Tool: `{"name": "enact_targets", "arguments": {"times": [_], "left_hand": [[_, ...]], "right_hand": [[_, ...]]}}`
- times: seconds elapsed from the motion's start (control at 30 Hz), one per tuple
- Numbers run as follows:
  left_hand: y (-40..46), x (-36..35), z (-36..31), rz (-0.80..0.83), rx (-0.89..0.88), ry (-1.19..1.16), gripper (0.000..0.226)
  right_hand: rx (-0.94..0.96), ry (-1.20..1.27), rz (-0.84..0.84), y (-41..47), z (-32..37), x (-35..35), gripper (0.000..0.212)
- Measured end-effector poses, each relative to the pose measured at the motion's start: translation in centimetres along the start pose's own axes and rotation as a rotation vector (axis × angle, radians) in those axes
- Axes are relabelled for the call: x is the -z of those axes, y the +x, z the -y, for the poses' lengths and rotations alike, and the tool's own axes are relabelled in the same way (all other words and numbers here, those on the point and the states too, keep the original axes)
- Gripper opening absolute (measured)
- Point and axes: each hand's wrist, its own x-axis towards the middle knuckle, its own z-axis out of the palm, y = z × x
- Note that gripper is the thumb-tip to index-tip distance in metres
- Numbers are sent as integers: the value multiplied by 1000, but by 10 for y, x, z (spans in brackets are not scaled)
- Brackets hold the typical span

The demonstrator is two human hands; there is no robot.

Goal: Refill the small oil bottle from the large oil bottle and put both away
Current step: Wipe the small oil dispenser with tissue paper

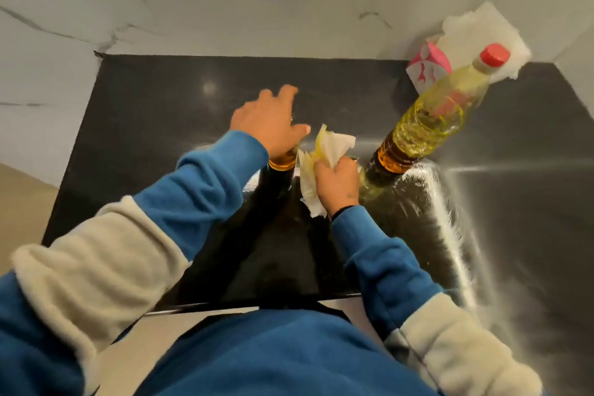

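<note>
The small oil bottle (283, 163) stands on the black countertop (154, 138); only its amber lower part shows. My left hand (270, 120) lies over its top with fingers spread and hides the neck and cap. Just to the right, my right hand (337, 185) grips a crumpled paper towel (331, 146) stained yellow, close beside the small bottle. The large oil bottle (430, 120), clear with yellow oil and a red cap, stands upright to the right of both hands, untouched.
A pink tissue box (429, 66) with white tissue (482, 29) sticking out sits in the back right corner behind the large bottle. Marble walls bound the counter at the back and left. The counter's front edge is near my body.
</note>
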Motion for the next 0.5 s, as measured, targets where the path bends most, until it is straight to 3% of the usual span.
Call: {"name": "enact_targets", "arguments": {"times": [0.1, 0.17, 0.3, 0.37, 0.5], "left_hand": [[17, 9, -8, 147, 74, 151, 61], [23, 4, -12, 208, 90, 106, 45], [25, -12, -8, 137, 122, -24, 29], [24, -15, -7, 127, 157, -104, 24], [23, -16, -10, 106, 204, -118, 30]], "right_hand": [[11, 29, 57, -1, 8, -2, 10], [49, 93, 26, -3, 13, -3, 7], [252, 64, 6, -11, 14, -10, 8], [291, 15, 77, -13, 6, -20, 17], [182, -134, 214, -18, -14, -42, 43]]}}
